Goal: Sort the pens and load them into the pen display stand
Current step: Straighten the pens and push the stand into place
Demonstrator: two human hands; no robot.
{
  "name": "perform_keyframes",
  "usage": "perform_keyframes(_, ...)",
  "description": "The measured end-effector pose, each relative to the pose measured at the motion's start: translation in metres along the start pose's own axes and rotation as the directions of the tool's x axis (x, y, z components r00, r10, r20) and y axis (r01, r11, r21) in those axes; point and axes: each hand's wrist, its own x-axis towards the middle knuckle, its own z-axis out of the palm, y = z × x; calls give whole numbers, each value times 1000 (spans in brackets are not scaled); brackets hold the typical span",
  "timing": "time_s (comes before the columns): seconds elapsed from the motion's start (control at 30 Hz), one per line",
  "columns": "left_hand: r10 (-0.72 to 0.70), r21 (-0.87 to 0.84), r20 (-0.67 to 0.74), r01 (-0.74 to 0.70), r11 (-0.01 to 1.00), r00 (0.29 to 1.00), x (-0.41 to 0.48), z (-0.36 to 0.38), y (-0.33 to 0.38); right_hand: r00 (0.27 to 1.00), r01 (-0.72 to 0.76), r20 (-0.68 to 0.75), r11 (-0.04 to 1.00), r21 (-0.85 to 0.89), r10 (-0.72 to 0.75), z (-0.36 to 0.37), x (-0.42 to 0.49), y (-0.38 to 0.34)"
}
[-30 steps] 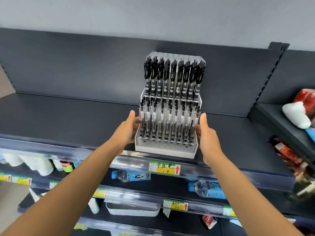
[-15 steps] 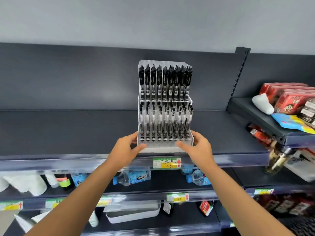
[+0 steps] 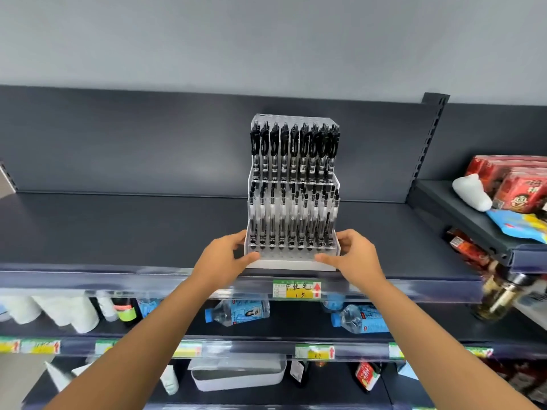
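- dark grey shop shelf (image 3: 118, 232) is running across the view beneath a pale wall.
- white pen display stand (image 3: 293, 263) is standing upright near the shelf's front edge, its tiers holding black pens (image 3: 284, 149).
- left hand (image 3: 225, 258) is gripping the stand's base at 7 o'clock, fingers curled round the corner.
- right hand (image 3: 355, 255) is gripping it likewise at 5 o'clock.
- yellow price tag (image 3: 297, 290) is sitting just below at 6 o'clock.

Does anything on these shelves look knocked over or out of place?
Yes. On the shelf below the pen display stand, a water bottle and a second bottle lie on their sides instead of standing. The stand itself is upright, gripped at its base by the left hand and right hand, with its pens in tidy rows.
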Motion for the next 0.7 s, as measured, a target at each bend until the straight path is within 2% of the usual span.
perform_keyframes(0.07, 25, -46, -82, -29, 999, 996, 0, -2, 6, 1000, 22, 3, 999, 41, -22, -6, 1, -3)
perform_keyframes(0.13, 38, -184, -207, -77, 980, 978, 0, -5, 16, 997, 69, -27, 993, 99, -67, -10, 3, -7)
perform_keyframes(0.2, 29, -311, -327, -136, 941, 945, 3, -10, 27, 984, 155, -114, 977, 144, -139, -11, 4, -14)
perform_keyframes(0.27, 38, -352, -385, -185, 918, 922, 7, -16, 35, 961, 237, -183, 958, 159, -207, -12, 5, -20)
perform_keyframes(0.37, 59, -338, -386, -201, 920, 921, 14, -21, 38, 949, 269, -208, 953, 140, -237, -13, 8, -23)
perform_keyframes(0.6, 58, -267, -411, -181, 946, 910, 17, -21, 39, 956, 234, -199, 968, 89, -213, -8, 17, -23)
perform_keyframes(0.7, 96, -179, -473, -202, 963, 876, 15, -22, 43, 956, 236, -199, 967, 97, -213, -10, 16, -24)
